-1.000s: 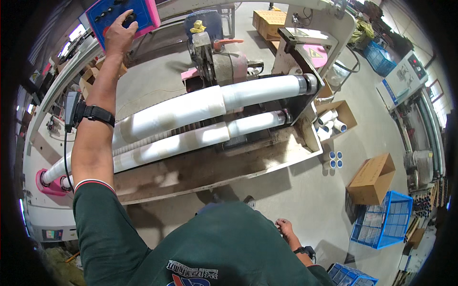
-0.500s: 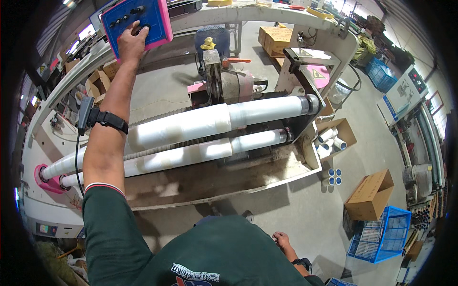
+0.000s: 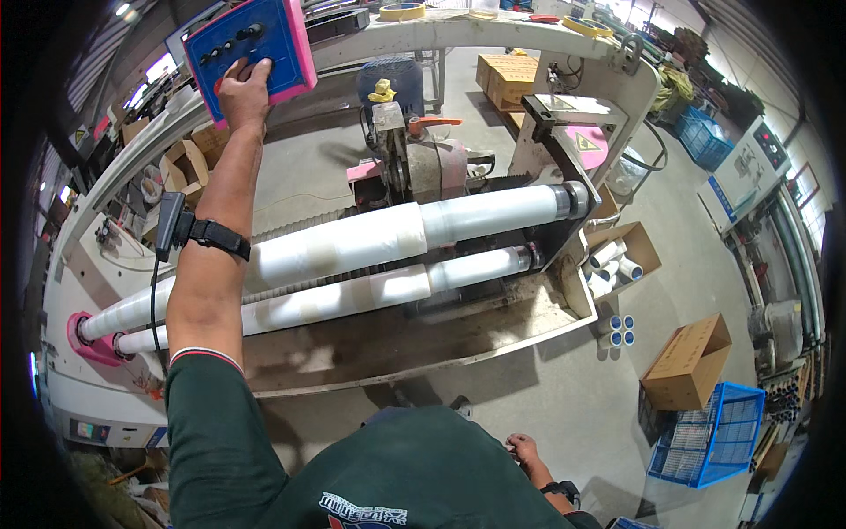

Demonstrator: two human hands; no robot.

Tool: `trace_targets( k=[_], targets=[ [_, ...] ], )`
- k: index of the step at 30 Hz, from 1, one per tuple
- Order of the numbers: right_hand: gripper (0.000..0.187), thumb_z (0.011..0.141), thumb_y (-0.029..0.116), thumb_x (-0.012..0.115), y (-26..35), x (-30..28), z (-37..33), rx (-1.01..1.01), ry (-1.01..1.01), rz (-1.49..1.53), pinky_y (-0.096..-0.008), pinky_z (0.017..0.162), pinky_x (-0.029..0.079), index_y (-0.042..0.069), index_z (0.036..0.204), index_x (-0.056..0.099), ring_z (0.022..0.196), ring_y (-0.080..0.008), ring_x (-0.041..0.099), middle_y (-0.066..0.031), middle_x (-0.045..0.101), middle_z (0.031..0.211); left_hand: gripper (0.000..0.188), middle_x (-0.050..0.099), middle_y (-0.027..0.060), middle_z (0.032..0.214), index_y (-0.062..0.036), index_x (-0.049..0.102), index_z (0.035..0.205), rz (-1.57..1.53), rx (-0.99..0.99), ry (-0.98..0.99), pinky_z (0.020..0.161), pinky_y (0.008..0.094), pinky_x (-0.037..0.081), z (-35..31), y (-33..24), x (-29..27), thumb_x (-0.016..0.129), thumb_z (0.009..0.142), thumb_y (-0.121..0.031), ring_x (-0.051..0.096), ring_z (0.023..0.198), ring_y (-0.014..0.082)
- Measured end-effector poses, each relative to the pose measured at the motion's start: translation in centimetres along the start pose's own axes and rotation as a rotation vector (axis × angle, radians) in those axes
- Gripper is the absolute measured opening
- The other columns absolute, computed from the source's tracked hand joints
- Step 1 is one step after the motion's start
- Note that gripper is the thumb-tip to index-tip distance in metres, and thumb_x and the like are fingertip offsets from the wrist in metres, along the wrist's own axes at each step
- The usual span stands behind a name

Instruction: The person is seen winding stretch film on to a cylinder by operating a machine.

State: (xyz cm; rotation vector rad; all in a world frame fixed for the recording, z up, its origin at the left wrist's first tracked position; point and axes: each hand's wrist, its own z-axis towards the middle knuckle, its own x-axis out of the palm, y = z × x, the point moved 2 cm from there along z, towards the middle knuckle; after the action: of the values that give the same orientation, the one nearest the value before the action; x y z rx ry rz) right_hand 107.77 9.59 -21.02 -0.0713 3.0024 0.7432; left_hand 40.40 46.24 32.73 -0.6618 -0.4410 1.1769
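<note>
Your left hand (image 3: 245, 93), half-spread at the panel (image 3: 286, 69), grip hidden, could by slipping bump a knob (image 3: 255, 31); your right hand (image 3: 523, 448) half-curls, contents unclear.

Passage and obstacles, both sides
Right hand (image 3: 522, 448): open floor (image 3: 564, 388) between it and trough (image 3: 458, 332); carton (image 3: 690, 360) and blue crate (image 3: 716, 436) bar the way farther right. Left hand (image 3: 244, 93): control panel (image 3: 286, 57) blocks forward reach; white rolls (image 3: 344, 245) cross beneath forearm (image 3: 227, 189)

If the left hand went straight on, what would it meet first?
Probably the blue, pink-edged control panel; the left hand seems to touch it, though depth is unclear.
</note>
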Motion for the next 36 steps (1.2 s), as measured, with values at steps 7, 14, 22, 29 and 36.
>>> trace_targets(
  k=[7, 14, 22, 29, 36],
  targets=[
    [0.021, 0.081, 0.012, 0.062, -0.1, 0.1, 0.0, 0.002, -0.019, 0.002, -0.0289, 0.058, 0.049, 0.007, 0.101, 0.059, 0.071, -0.0184, 0.063, -0.0043, 0.063, 0.087, 0.064, 0.068, 0.0150, 0.102, 0.0067, 0.053, 0.122, -0.044, -0.021, 0.051, 0.085, 0.0281, 0.048, -0.7, -1.4, -0.5, 0.075, 0.076, -0.031, 0.065, 0.093, 0.0196],
    [0.013, 0.081, 0.011, 0.061, 0.2, 0.5, -0.5, 0.006, -0.001, 0.044, -0.0270, 0.055, 0.048, 0.008, 0.094, 0.060, 0.069, -0.0166, 0.063, -0.0028, 0.061, 0.082, 0.066, 0.067, 0.0163, 0.104, 0.0049, 0.051, 0.125, 0.062, 0.039, 0.084, 0.086, 0.0305, 0.048, -1.4, -3.0, -0.1, 0.075, 0.074, -0.031, 0.065, 0.094, 0.0224],
    [0.006, 0.081, 0.012, 0.062, -0.8, 0.2, 0.2, -0.010, -0.003, 0.060, -0.0277, 0.054, 0.046, 0.010, 0.085, 0.057, 0.065, -0.0151, 0.059, -0.0015, 0.057, 0.076, 0.066, 0.052, 0.0209, 0.125, -0.0066, 0.046, 0.132, 0.463, 0.571, 0.190, 0.100, 0.0382, 0.040, -4.8, -2.7, -1.2, 0.071, 0.074, -0.022, 0.050, 0.117, 0.0326],
    [0.016, 0.083, 0.014, 0.062, -2.0, 0.8, 1.4, -0.014, 0.022, 0.013, -0.0279, 0.056, 0.050, 0.006, 0.096, 0.060, 0.068, -0.0154, 0.061, -0.0043, 0.061, 0.085, 0.082, 0.050, 0.0197, 0.131, -0.0048, 0.023, 0.144, 0.292, 0.208, 0.189, 0.093, 0.0348, 0.043, 0.4, -2.5, -1.3, 0.070, 0.081, -0.031, 0.059, 0.107, 0.0267],
    [0.028, 0.081, 0.020, 0.065, -1.9, 1.0, 1.4, -0.053, -0.058, -0.099, -0.0293, 0.055, 0.049, 0.003, 0.103, 0.060, 0.072, -0.0160, 0.062, -0.0067, 0.063, 0.084, 0.079, 0.045, 0.0195, 0.136, -0.0193, 0.018, 0.148, 0.561, 0.740, 0.371, 0.098, 0.0395, 0.041, 3.0, -2.2, 0.4, 0.064, 0.085, -0.028, 0.051, 0.119, 0.0342]
  ],
)
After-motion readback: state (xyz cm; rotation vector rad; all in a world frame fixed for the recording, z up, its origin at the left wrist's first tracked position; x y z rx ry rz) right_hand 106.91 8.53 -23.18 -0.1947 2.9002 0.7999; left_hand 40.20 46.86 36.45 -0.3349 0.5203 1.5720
